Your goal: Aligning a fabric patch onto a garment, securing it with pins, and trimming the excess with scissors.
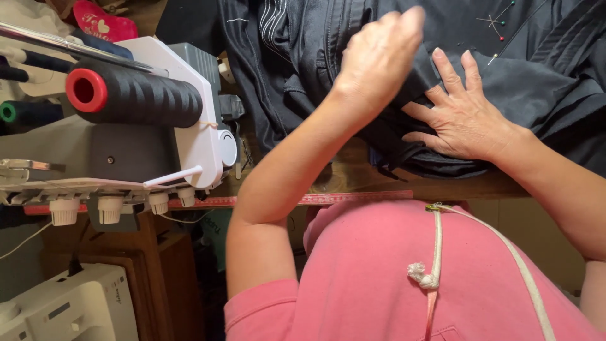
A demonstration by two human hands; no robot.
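The dark garment (353, 82) lies on the table (353, 180) at twelve o'clock. The right hand (464, 117) presses it flat, fingers spread; the left hand (379, 57) hovers curled, seemingly empty. This looks like smoothing folds; careful, even tension is needed near the pins (499, 25).

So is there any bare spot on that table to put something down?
Only a narrow wood strip between the dark garment and the red ruler. Elsewhere both hands, left and right, cover the cloth; the machine with its black spool crowds the left.
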